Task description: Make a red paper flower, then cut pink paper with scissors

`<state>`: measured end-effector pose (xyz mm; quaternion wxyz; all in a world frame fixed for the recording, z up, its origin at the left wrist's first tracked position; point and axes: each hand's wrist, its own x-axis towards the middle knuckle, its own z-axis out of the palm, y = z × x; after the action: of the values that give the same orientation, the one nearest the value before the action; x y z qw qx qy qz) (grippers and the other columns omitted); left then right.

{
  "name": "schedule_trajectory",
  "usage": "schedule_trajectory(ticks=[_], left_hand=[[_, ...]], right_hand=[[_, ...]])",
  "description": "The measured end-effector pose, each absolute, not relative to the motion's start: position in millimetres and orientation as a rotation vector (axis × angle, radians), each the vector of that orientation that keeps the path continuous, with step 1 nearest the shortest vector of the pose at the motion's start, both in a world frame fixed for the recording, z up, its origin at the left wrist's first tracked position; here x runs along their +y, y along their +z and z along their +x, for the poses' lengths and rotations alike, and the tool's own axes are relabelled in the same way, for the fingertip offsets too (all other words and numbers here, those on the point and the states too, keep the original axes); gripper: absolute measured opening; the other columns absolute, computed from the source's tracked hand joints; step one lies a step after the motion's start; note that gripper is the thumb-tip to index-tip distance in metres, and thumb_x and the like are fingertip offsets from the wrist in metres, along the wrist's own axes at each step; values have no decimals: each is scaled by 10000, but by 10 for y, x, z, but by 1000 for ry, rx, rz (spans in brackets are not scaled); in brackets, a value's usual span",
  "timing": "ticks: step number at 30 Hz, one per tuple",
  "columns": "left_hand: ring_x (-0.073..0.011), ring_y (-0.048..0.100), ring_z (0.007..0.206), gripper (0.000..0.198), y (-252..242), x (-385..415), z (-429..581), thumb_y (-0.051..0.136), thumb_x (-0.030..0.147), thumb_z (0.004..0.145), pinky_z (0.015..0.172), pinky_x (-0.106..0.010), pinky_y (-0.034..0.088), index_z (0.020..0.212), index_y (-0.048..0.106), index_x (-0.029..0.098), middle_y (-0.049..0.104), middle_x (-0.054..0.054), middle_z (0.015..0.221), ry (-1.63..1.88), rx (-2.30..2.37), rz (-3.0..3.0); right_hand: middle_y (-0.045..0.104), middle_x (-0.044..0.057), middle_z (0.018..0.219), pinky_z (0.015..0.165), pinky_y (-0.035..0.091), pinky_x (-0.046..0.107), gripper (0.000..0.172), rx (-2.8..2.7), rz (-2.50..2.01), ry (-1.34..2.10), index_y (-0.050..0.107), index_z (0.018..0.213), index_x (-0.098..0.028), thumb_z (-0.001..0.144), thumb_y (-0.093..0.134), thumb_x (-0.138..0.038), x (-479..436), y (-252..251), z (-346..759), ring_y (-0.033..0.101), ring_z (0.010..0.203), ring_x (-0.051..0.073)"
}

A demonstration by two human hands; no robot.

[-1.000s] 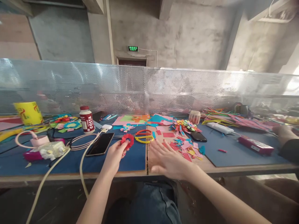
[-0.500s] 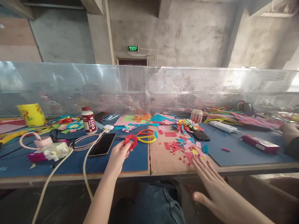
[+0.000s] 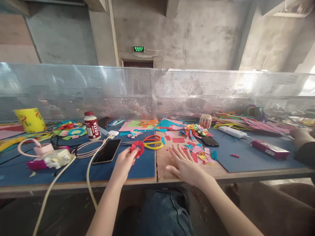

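My left hand (image 3: 125, 163) pinches a red paper flower (image 3: 137, 149) above the blue mat, left of the table seam. My right hand (image 3: 185, 163) lies spread and palm down over the bare wooden strip, its fingers reaching to the coloured paper scraps (image 3: 205, 156) and partly covering them. Behind the red flower lie scissors (image 3: 153, 145) with orange and yellow handles. Finished multicoloured paper flowers (image 3: 194, 130) sit beyond my right hand, and a small pink and white paper flower (image 3: 134, 133) lies farther back.
To the left are a phone (image 3: 107, 151), a Costa bottle (image 3: 92, 126), cables and a power adapter (image 3: 55, 159). Rightward lie another phone (image 3: 210, 141), a magenta box (image 3: 270, 149) and pipe cleaners (image 3: 256, 125). Another person's arm (image 3: 305, 142) rests at the right edge. A perforated metal screen (image 3: 137, 95) stands behind.
My right hand has moved left and forward from the table's front edge onto the wooden strip by the scraps. My left hand keeps hold of the red paper flower, nearly in place.
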<state>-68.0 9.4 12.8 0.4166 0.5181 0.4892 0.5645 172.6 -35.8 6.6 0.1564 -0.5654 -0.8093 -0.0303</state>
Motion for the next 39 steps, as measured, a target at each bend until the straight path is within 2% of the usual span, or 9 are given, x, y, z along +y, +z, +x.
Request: schedule_trajectory(ticks=[5,8,13,17,23,26,29,32,39], left_hand=[[-86,402,484,376,117,95,-688,654,466,666,455,-193,260,832,661,129,563,10,579,1404,1224,1318],[-93,405,475,385,117,100,-689,658,475,653,452,-201,259,829,664,133,560,12,571,1405,1228,1326],[-93,421,488,377,134,101,-682,653,484,656,459,-199,279,829,669,150,581,6,586,1400,1262,1353],[-88,411,473,370,126,114,-684,664,478,640,446,-199,269,782,669,137,568,5,567,1408,1246,1346],[-97,417,499,413,95,132,-703,655,496,657,464,-201,286,869,670,142,586,-3,605,1390,1253,1351],[-93,420,506,423,81,137,-715,651,507,660,473,-196,291,892,669,154,598,1,612,1392,1265,1337],[-98,450,520,418,71,145,-723,652,505,661,475,-195,294,898,673,161,616,-3,624,1389,1272,1336],[-110,475,519,420,73,149,-723,657,508,651,477,-204,306,885,680,161,624,-7,620,1387,1273,1360],[-103,432,500,440,115,114,-699,655,511,646,463,-197,298,889,675,144,602,-12,607,1402,1271,1358]], right_hand=[[422,182,1373,1076,200,506,741,-2306,-1531,-58,456,1306,-79,871,231,-635,25,82,1574,285,1319,319],[545,150,1269,1071,240,463,630,-2257,-1522,-63,564,1199,-117,907,240,-571,-28,84,1747,395,1260,282],[430,72,1387,1052,313,408,543,-2043,-1603,-89,573,1201,-199,919,241,-522,-255,157,2295,349,1297,239],[520,145,1294,1048,303,470,557,-1795,-1755,-142,584,1179,-137,897,263,-494,-269,156,2843,391,1265,291],[515,130,1305,1058,249,507,555,-1762,-1844,-42,574,1181,-161,874,280,-518,-264,-79,3161,332,1301,302],[469,165,1339,1043,292,472,687,-1776,-1873,65,500,1264,-102,849,279,-603,-239,-113,3073,356,1284,313],[405,174,1384,1029,318,458,780,-1735,-1887,120,373,1357,-70,870,117,-623,-109,-6,3022,366,1279,306],[481,127,1340,1030,322,443,706,-1819,-1817,164,436,1327,-151,899,84,-590,119,137,3029,399,1264,277],[604,83,1163,929,421,444,397,-2055,-1698,176,560,1156,-176,910,428,-459,412,220,3032,584,1032,204]])
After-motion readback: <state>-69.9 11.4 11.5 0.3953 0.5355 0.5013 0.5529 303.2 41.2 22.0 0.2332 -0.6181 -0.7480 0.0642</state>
